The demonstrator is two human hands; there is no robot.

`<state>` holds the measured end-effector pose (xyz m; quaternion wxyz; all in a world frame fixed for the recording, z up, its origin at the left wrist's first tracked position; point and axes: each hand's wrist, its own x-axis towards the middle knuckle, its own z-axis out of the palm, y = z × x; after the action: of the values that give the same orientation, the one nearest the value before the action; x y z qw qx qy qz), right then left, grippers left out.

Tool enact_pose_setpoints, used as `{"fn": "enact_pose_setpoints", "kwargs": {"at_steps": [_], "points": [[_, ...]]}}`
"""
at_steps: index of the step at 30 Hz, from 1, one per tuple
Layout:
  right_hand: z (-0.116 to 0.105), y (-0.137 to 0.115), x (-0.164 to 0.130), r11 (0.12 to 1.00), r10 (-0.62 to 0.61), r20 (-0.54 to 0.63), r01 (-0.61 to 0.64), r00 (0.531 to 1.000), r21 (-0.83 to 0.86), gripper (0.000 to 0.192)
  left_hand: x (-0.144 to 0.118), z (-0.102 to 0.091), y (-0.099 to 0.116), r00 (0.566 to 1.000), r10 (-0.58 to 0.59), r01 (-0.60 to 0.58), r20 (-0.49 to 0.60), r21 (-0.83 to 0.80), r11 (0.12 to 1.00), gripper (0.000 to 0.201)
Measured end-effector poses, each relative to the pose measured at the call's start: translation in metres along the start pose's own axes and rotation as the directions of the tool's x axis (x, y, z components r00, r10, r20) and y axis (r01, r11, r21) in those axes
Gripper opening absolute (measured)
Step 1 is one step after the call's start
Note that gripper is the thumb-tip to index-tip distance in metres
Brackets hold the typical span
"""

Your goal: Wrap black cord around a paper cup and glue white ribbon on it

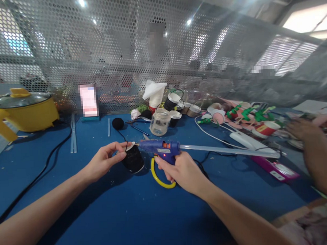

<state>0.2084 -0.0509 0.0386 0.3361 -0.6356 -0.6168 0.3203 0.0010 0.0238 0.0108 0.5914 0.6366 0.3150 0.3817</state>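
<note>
My left hand point(108, 158) is closed on a paper cup point(133, 160) wrapped in black yarn, tilted over the blue table. A strand of the yarn runs from the cup's white rim up to a black yarn ball point(118, 123). In my right hand point(182, 169) is a blue hot glue gun point(162, 147) with a yellow guard loop and a small red light lit. Its nozzle points left and meets or nearly meets the cup's rim. A long clear glue stick point(225, 149) sticks out of its back end.
A yellow electric pot point(28, 111) and a phone point(88, 101) stand at back left. Behind my hands are a clear jar point(160, 122) and yarn-wrapped cups point(171, 100). A purple power strip point(277, 169) lies right, near another person's arm point(315, 151). A perforated screen point(107, 56) closes the back.
</note>
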Motion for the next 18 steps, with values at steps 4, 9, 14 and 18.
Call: {"fn": "enact_pose_setpoints", "kwargs": {"at_steps": [4,9,14,18], "points": [[0.0006,-0.0001,-0.0009,1.000,-0.014,0.001,0.014,1.000,0.016,0.023,0.0004,-0.0006,0.0000,1.000,0.007,-0.007,0.001,0.014,1.000,0.013],[0.0007,0.0005,-0.0004,1.000,0.005,0.000,-0.005,1.000,0.009,0.026,0.0007,0.0000,0.0013,1.000,0.011,-0.011,0.004,0.012,1.000,0.013],[0.0010,0.0012,-0.0008,0.999,-0.019,-0.009,0.019,1.000,0.037,0.024,0.0003,0.0002,0.0008,1.000,0.006,-0.006,-0.006,0.008,1.000,0.013],[0.0006,0.0005,-0.0009,1.000,-0.016,-0.005,0.016,1.000,0.002,0.026,0.0001,0.0003,0.0004,1.000,0.002,-0.002,-0.013,0.004,1.000,0.014]]}}
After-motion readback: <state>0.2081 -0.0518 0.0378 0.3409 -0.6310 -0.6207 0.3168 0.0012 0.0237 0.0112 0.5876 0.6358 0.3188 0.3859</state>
